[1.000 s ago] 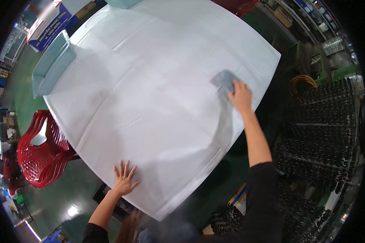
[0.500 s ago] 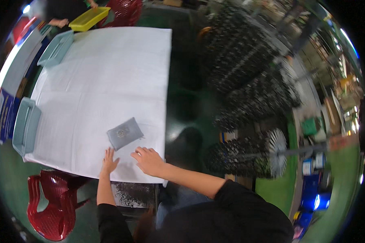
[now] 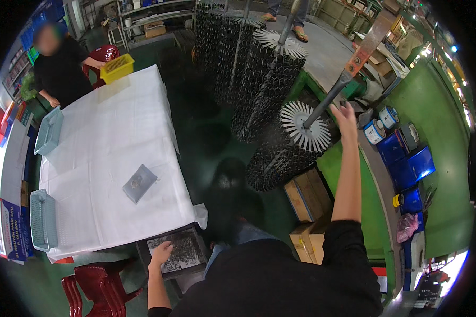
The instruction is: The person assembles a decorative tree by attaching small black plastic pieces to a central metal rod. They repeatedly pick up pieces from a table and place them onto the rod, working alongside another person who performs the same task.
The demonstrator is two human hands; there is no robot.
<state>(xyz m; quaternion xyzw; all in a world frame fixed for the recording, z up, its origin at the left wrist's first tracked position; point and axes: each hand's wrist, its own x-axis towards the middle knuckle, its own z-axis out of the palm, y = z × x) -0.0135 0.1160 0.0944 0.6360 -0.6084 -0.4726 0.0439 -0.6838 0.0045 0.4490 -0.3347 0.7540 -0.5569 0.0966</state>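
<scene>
My left hand point(image 3: 162, 253) is over a dark tray point(image 3: 193, 231) of small dark and grey pieces, just below the table's near edge. Its fingers are curled together, and whatever is in them is hidden. My right arm stretches far forward to the right. The fingers of my right hand point(image 3: 346, 120) are bent around a small dark thing beside a grey metal shaft point(image 3: 325, 101); I cannot make out what it is. On the white-covered table point(image 3: 106, 132) lies a flat grey pouch point(image 3: 140, 183) with a round mark, touched by neither hand.
Large black bristled rollers point(image 3: 269, 90) with white finned ends stand ahead. Cardboard boxes point(image 3: 307, 240) sit by my right side. Blue baskets point(image 3: 43, 219) line the table's left edge. A person point(image 3: 63, 68) stands at the far end near a yellow basket point(image 3: 117, 68). A red chair point(image 3: 98, 285) is at lower left.
Both hands have left the area by the pouch. My left hand has gone down to the tray; my right has swung out toward the shaft. The view has turned right.
</scene>
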